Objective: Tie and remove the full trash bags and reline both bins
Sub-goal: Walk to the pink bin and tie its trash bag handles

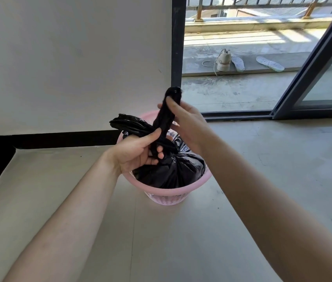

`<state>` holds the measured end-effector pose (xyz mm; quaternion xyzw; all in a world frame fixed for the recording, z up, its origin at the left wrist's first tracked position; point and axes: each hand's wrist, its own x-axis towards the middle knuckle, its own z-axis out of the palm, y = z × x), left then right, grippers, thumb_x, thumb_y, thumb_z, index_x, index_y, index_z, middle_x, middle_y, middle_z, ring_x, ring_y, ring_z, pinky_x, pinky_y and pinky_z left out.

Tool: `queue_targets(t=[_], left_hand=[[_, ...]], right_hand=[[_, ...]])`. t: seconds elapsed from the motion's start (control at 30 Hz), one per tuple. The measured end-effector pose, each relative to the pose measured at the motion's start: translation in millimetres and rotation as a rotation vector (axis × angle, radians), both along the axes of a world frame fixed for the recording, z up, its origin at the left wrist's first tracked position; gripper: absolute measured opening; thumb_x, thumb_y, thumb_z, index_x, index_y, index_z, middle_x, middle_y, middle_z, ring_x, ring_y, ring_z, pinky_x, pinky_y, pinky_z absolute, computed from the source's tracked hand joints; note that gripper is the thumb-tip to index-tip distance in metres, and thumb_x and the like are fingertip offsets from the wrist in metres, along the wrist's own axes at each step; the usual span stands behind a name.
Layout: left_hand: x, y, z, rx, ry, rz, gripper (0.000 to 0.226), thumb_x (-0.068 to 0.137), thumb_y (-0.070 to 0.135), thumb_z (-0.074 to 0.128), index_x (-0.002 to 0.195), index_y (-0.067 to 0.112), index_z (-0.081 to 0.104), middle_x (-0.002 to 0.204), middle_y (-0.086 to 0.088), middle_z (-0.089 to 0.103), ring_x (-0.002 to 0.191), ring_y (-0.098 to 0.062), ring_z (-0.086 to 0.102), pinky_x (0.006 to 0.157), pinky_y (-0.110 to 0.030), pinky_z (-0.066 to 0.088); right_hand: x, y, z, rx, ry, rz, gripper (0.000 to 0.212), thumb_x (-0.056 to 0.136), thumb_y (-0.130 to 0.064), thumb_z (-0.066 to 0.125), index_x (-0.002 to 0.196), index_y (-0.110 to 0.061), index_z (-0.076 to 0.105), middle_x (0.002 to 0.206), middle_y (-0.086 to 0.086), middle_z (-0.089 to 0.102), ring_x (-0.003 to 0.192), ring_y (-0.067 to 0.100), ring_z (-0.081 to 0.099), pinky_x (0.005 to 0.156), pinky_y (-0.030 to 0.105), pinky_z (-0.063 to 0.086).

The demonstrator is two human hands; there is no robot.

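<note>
Both hands are busy at the gathered top of a glossy black plastic trash bag, which sits bulging inside a round pink plastic basket-weave bin on the floor. Left hand is clenched around the twisted neck of the bag just above its full body, thumb laid along the plastic and fingers wrapped underneath. Right hand pinches a second twisted strand of the bag between thumb and fingers and holds it upright, so its dark tip pokes up above the knuckles. Another bunched tail of black plastic sticks out to the left past the left hand, over the far rim of the bin. Whether a knot is already formed under the fingers cannot be told. The bin stands on a pale grey smooth floor near a white wall with a black skirting band. Beyond, a dark-framed sliding glass door stands open onto a sunlit concrete balcony, where a beige laced sneaker and two loose pale insoles lie side by side before a metal railing.
</note>
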<state>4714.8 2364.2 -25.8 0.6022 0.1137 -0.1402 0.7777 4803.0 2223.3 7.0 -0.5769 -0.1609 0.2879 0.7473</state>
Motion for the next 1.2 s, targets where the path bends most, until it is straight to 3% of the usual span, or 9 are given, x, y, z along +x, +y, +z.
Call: queue_targets(t=[0.17, 0.27, 0.4, 0.53, 0.6, 0.67, 0.83, 1.03, 1.2], left_hand=[[1, 7, 0, -0.201, 0.031, 0.116, 0.044, 0.098, 0.053, 0.035, 0.111, 0.022, 0.063, 0.081, 0.000, 0.062, 0.074, -0.011, 0.062, 0.061, -0.023, 0.049], [3, 8, -3, -0.253, -0.002, 0.203, 0.038, 0.101, 0.051, 0.030, 0.110, 0.031, 0.062, 0.091, -0.002, 0.067, 0.080, -0.012, 0.065, 0.065, -0.025, 0.047], [6, 9, -7, -0.217, 0.001, 0.238, 0.038, 0.102, 0.051, 0.031, 0.087, 0.027, 0.056, 0.104, -0.007, 0.071, 0.090, -0.015, 0.069, 0.073, -0.030, 0.043], [6, 10, -7, -0.182, -0.016, 0.279, 0.033, 0.093, 0.051, 0.050, 0.073, 0.025, 0.058, 0.101, -0.009, 0.072, 0.093, -0.018, 0.070, 0.071, -0.029, 0.045], [6, 8, -8, -0.150, -0.027, 0.320, 0.019, 0.090, 0.040, 0.061, 0.085, 0.022, 0.067, 0.096, -0.005, 0.071, 0.086, -0.014, 0.070, 0.070, -0.027, 0.045], [7, 7, -9, -0.138, -0.041, 0.374, 0.008, 0.092, 0.030, 0.063, 0.089, 0.023, 0.063, 0.092, 0.001, 0.070, 0.082, -0.009, 0.069, 0.070, -0.024, 0.044], [8, 12, -10, -0.123, -0.053, 0.478, 0.038, 0.089, 0.016, 0.067, 0.064, 0.027, 0.041, 0.085, 0.006, 0.065, 0.078, -0.005, 0.068, 0.071, -0.021, 0.044], [8, 8, -10, -0.100, -0.185, 0.508, 0.045, 0.084, -0.007, 0.065, 0.063, 0.020, 0.035, 0.092, -0.004, 0.071, 0.089, -0.014, 0.069, 0.080, -0.023, 0.053], [4, 13, -5, 0.156, -0.320, 0.404, 0.043, 0.082, -0.013, 0.065, 0.065, 0.017, 0.038, 0.092, -0.014, 0.067, 0.093, -0.025, 0.067, 0.091, -0.032, 0.053]], right_hand=[[4, -3, -1, 0.312, 0.428, -0.280, 0.035, 0.106, -0.029, 0.038, 0.084, -0.005, 0.050, 0.063, 0.006, 0.059, 0.077, 0.025, 0.066, 0.090, 0.041, 0.054], [3, -8, -2, 0.353, 0.480, -0.310, 0.034, 0.104, -0.028, 0.037, 0.080, -0.005, 0.046, 0.056, 0.007, 0.045, 0.062, 0.024, 0.056, 0.096, 0.047, 0.053], [-3, -10, 4, 0.331, 0.420, -0.204, 0.050, 0.098, -0.025, 0.044, 0.053, -0.009, 0.060, 0.059, 0.008, 0.047, 0.063, 0.027, 0.060, 0.096, 0.048, 0.053], [3, -12, 0, 0.185, 0.342, -0.123, 0.017, 0.092, -0.020, 0.060, 0.080, -0.008, 0.057, 0.062, 0.007, 0.052, 0.070, 0.025, 0.067, 0.079, 0.041, 0.058], [6, -11, -9, 0.042, 0.240, -0.156, 0.014, 0.087, -0.011, 0.070, 0.092, -0.006, 0.057, 0.066, 0.006, 0.059, 0.076, 0.022, 0.070, 0.074, 0.037, 0.059], [9, -13, -15, -0.162, 0.092, -0.202, 0.019, 0.082, -0.011, 0.077, 0.089, -0.012, 0.059, 0.071, 0.003, 0.066, 0.077, 0.017, 0.071, 0.065, 0.030, 0.058], [16, -30, -11, -0.444, -0.077, -0.049, 0.030, 0.071, -0.021, 0.089, 0.070, -0.017, 0.059, 0.053, -0.004, 0.055, 0.046, 0.007, 0.048, 0.041, 0.017, 0.038], [21, -35, -6, -0.664, -0.178, 0.150, 0.033, 0.067, -0.030, 0.091, 0.064, -0.022, 0.060, 0.066, -0.003, 0.061, 0.059, 0.010, 0.055, 0.063, 0.026, 0.051], [26, -26, -18, -0.638, -0.566, -0.112, 0.027, 0.080, -0.042, 0.079, 0.099, -0.024, 0.074, 0.096, -0.007, 0.073, 0.087, 0.008, 0.067, 0.086, 0.030, 0.056]])
